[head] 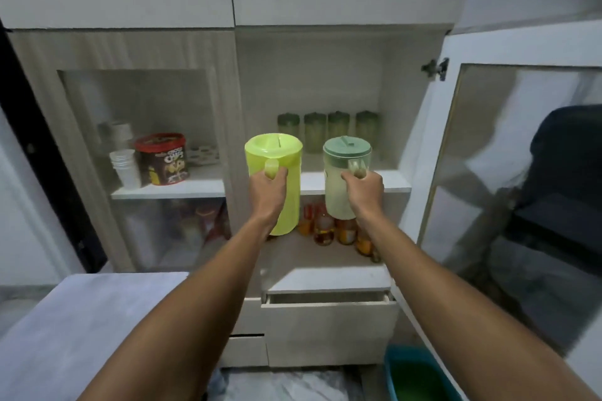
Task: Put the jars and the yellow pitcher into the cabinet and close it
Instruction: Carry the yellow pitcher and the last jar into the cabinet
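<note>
My left hand [267,189] grips the handle of the yellow pitcher [277,153], held upright in the air before the open cabinet. My right hand [364,189] grips the handle of a pale jar with a green lid [346,153], also held up in front of the upper shelf [384,185]. Several green-lidded jars [327,130] stand in a row at the back of that shelf. The right cabinet door [508,156] is swung open; the left glass door [136,127] is shut.
Bottles of amber liquid [335,228] stand on the lower shelf. Behind the left glass are white cups [125,168] and a red-lidded snack tub [162,159]. A drawer [329,299] below sticks out slightly. A blue basin [420,374] sits on the floor, a grey counter [81,319] at left.
</note>
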